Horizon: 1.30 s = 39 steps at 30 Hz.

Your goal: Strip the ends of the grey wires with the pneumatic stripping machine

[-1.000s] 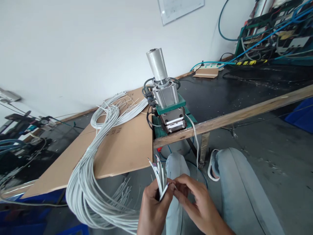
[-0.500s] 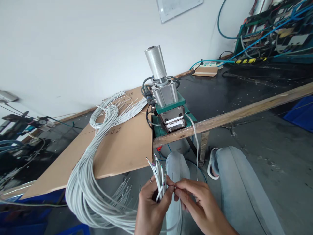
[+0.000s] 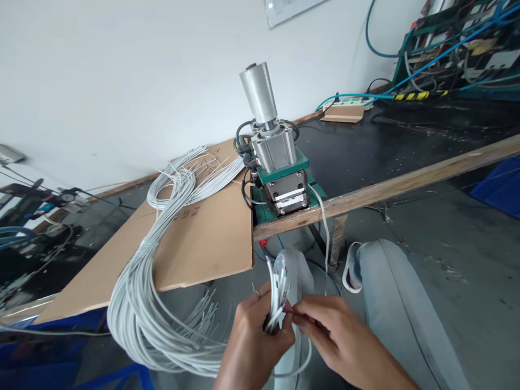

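- The left hand (image 3: 254,346) is closed around a bunch of grey wire ends (image 3: 277,295), which stand up from the fist, low in the view and in front of the knees.
- The right hand (image 3: 337,341) is just beside it; its fingers (image 3: 298,317) are narrow and pinch one wire of the bunch at the top of the fist.
- The rest of the wire bundle (image 3: 138,309) hangs in a big loop to the left and runs up onto a cardboard sheet (image 3: 207,238) on the tabletop (image 3: 385,189).
- A small press machine (image 3: 276,162) with a metal cylinder stands at the tabletop edge, well apart from both hands.
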{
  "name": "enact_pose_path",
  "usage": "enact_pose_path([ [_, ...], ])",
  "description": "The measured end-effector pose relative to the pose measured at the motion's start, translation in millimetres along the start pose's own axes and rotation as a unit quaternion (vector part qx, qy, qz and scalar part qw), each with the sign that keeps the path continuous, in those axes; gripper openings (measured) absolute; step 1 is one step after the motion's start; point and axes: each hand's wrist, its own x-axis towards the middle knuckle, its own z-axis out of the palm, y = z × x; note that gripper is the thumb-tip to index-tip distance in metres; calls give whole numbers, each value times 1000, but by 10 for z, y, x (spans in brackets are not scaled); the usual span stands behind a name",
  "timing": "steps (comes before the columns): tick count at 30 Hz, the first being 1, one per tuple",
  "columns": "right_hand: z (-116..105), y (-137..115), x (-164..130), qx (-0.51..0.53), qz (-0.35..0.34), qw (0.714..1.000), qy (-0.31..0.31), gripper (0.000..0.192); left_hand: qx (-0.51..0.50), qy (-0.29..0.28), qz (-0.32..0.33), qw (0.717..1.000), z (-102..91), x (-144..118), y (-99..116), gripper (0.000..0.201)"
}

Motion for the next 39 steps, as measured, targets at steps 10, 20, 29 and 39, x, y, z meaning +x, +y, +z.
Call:
enact_pose_path([
  [10,338,254,93,423,91,902,-17,41,-210,1,-133,969,50,-48,-126,15],
  [20,685,249,168,630,74,772,31,36,-249,96,-181,946,78,-124,-196,14],
  [29,757,192,202,656,86,746,75,34,-297,138,-206,922,161,-175,-221,10],
  [39,790,190,239,642,97,757,73,38,-333,157,-234,900,219,-248,-324,16],
])
